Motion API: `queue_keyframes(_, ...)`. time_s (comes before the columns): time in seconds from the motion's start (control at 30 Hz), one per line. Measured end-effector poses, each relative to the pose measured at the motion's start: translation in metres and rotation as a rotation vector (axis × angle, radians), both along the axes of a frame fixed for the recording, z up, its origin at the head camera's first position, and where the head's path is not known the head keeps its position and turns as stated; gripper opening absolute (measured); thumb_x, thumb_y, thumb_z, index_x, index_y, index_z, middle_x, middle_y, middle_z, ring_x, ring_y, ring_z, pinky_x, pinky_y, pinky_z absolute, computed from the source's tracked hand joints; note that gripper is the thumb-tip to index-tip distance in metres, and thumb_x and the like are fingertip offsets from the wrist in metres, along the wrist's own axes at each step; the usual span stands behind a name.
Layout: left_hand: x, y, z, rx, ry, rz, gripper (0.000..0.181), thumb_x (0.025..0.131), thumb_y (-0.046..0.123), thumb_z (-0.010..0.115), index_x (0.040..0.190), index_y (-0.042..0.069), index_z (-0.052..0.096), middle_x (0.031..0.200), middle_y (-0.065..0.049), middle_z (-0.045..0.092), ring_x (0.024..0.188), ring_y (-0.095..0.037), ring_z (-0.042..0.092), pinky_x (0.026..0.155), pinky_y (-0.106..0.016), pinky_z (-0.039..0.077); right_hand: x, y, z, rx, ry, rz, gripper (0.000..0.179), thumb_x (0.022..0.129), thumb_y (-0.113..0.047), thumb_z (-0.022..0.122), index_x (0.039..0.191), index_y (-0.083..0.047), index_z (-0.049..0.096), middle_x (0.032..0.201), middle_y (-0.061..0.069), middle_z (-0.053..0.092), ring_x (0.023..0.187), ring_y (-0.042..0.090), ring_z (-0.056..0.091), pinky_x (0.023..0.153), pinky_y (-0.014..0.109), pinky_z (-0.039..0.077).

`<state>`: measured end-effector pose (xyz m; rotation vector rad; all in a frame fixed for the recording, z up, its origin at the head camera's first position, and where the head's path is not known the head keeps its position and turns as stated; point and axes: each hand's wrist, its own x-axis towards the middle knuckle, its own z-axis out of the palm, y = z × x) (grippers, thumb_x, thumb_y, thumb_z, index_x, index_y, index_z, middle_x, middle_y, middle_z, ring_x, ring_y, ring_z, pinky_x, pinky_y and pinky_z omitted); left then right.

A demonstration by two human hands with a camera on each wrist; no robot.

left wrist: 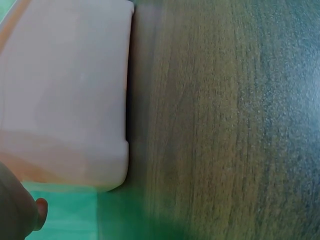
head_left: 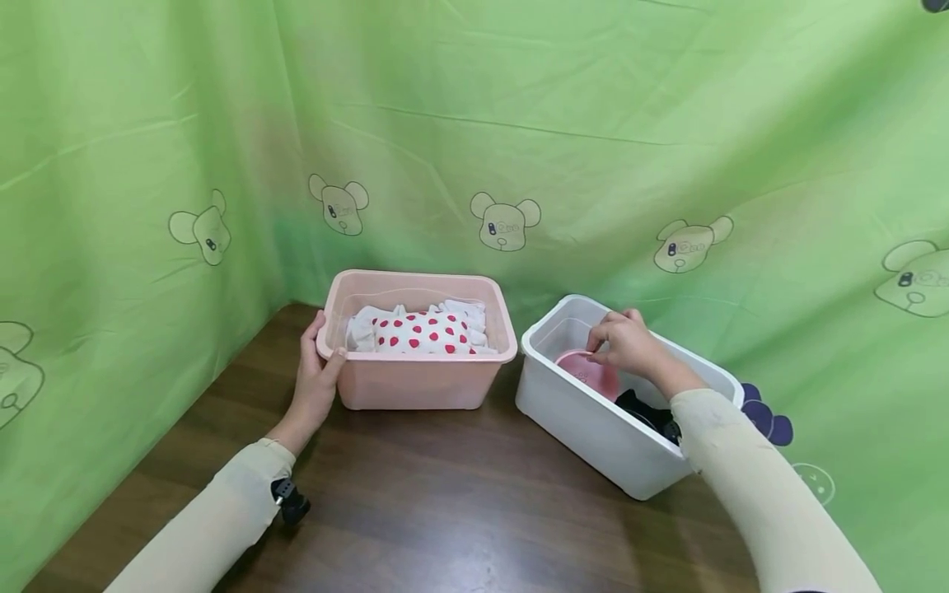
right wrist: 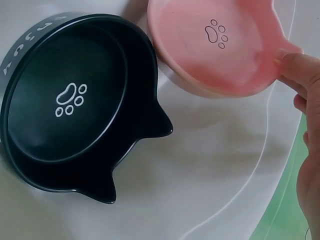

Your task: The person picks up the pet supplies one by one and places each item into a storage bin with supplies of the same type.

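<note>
Inside the white bin (head_left: 593, 412) my right hand (head_left: 626, 346) pinches the edge of a pink pet bowl (right wrist: 215, 40), thumb over one pointed ear. The bowl stands tilted in the head view and has a paw print inside. Beside it in the bin lies a black cat-eared pet bowl (right wrist: 65, 100), also paw-marked; the sleeve partly covers it in the head view. My left hand (head_left: 315, 371) grips the left front corner of the pink bin (head_left: 415, 383), thumb on the rim. In that bin lies a white cloth item with red dots (head_left: 423, 332).
Both bins stand on a brown wooden table (head_left: 415, 494). A green curtain (head_left: 445, 140) printed with bear faces hangs close behind them and along the left side. The white bin is angled, its right end nearer to me.
</note>
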<state>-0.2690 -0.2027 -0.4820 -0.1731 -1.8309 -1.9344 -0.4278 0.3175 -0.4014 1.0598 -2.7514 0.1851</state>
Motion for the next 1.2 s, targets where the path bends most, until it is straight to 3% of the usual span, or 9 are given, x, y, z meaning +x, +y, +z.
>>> queue_keyframes(0.27,-0.0006,0.0014,-0.0010,0.003,0.007,0.002,0.063,0.102,0.001,0.051,0.158,0.004,0.022,0.171,-0.006,0.014,0.155,-0.020,0.019,0.124,-0.027,0.025,0.0003,-0.0005,-0.0024,0.015,-0.012,0.013,0.026,0.076,-0.016,0.089,0.071,-0.031,0.069,0.075,-0.019,0.068,0.088,0.016,0.057,0.104,0.059,0.026)
queue_keyframes(0.8,0.0005,0.0004,-0.0018,0.001,0.002,0.030,0.064,0.101,0.000,0.051,0.158,0.003,0.022,0.171,-0.008,0.016,0.154,-0.025,0.021,0.115,-0.013,0.028,-0.0079,0.0007,-0.0040,0.068,-0.008,-0.003,0.016,0.076,-0.014,0.084,0.076,-0.024,0.071,0.076,-0.016,0.070,0.085,0.015,0.055,0.104,0.061,0.026)
queue_keyframes(1.2,-0.0020,0.0024,-0.0036,0.021,0.035,0.029,0.063,0.100,-0.001,0.052,0.157,0.002,0.025,0.170,-0.009,0.016,0.155,-0.026,0.020,0.123,-0.023,0.024,-0.0041,0.0056,-0.0048,0.057,-0.024,-0.032,0.011,0.079,-0.015,0.083,0.084,-0.021,0.074,0.077,-0.015,0.068,0.083,0.016,0.058,0.097,0.054,0.029)
